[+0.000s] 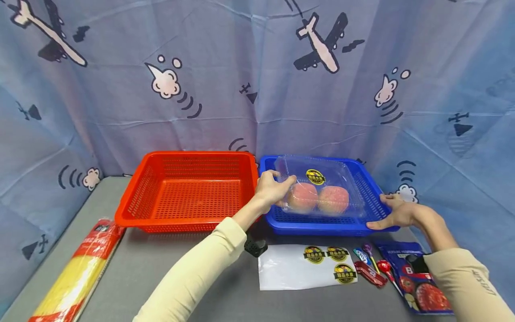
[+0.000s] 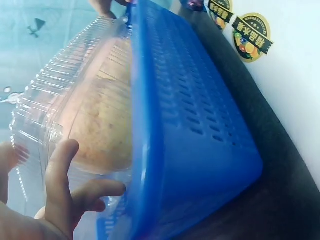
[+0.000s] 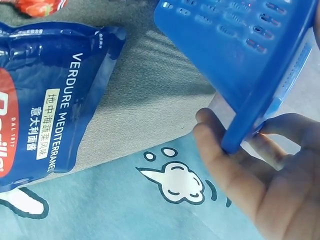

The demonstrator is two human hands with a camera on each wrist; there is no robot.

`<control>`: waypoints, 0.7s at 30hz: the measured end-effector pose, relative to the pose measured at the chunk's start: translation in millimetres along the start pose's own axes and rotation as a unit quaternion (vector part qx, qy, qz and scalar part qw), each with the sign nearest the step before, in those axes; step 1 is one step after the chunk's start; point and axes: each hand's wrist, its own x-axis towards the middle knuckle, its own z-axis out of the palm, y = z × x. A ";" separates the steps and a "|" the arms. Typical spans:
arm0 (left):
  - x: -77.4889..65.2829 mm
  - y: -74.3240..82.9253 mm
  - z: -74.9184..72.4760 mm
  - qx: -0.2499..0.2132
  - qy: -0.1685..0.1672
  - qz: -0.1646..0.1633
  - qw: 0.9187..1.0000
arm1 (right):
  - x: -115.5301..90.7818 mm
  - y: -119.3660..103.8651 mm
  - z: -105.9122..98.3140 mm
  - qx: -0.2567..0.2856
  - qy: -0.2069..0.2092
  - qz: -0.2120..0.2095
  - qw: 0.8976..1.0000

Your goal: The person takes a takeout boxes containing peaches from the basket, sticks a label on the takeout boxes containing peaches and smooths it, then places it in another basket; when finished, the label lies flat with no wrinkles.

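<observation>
My left hand (image 1: 270, 191) grips the left end of a clear plastic fruit box (image 1: 339, 177), its fingers curled at the end wall in the left wrist view. Two pinkish peaches (image 1: 333, 199) show inside, and a round black-and-gold sticker (image 1: 315, 176) is on the lid. The box sits tilted within the blue basket (image 1: 318, 230), its far side higher. At the basket's right front corner, my right hand (image 1: 399, 213) holds the rim; in the right wrist view its fingers (image 3: 220, 155) wrap round the blue corner.
An orange-red basket (image 1: 197, 201) stands left of the blue one. A yellow-and-red pasta pack (image 1: 72, 273) lies at the left. In front are a white sticker sheet (image 1: 289, 268), several sweets (image 1: 370, 273) and a blue sauce pouch (image 1: 418, 281). A patterned curtain (image 1: 225, 80) hangs behind.
</observation>
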 end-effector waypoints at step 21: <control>-2.3 -12.8 17.3 0.213 -0.009 0.059 0.975 | 0.2 -1.8 0.0 0.004 -0.007 0.008 1.000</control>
